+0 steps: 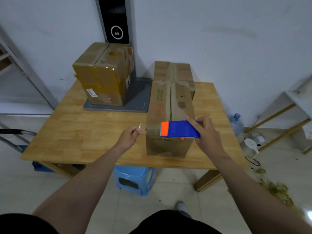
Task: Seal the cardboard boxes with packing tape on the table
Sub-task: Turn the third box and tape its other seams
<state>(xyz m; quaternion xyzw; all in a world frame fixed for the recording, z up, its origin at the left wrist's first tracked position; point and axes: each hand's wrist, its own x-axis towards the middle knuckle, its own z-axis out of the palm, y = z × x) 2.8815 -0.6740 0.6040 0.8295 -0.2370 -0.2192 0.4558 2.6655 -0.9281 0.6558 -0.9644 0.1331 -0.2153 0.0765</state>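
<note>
Gripping the blue tape dispenser (179, 130), the right hand (205, 132) holds it crosswise over the near end of the long box (167, 105), orange tip pointing left. The box lies lengthwise away from the person on the desk (84, 132). Beside it, the left hand (130, 136) pinches a small strip (139, 126).

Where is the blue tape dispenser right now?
In the head view, right of centre: the right hand grips the tape dispenser over the near end of the closest box.
</note>
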